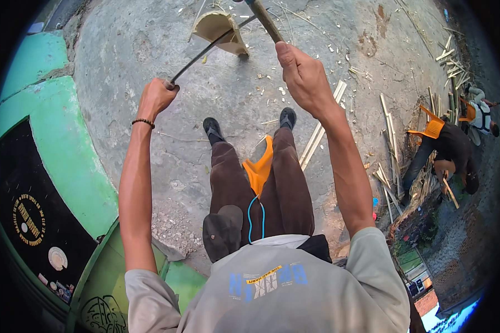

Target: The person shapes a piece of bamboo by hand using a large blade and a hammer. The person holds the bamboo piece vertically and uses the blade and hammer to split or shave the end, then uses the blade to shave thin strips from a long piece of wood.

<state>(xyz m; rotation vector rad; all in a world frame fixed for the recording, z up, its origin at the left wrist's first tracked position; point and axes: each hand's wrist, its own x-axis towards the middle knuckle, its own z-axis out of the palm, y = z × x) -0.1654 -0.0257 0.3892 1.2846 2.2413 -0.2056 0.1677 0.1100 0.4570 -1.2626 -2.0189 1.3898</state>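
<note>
A grey fabric T-shirt [316, 283] is seen nearest. A slender dark metal blade [203, 54] is gripped by one end in the left hand [161, 96], apparently to span the tan curved bamboo piece [212, 25] ahead; a brown wooden stick [266, 22] is gripped low by the right hand [304, 77], presumably for reach.

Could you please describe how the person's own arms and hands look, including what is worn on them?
The left hand and the right hand are ungloved. A bracelet of small, dark round beads circles the left wrist; the right wrist shows none. The short sleeves are light grey, leaving both forearms bare.
</note>
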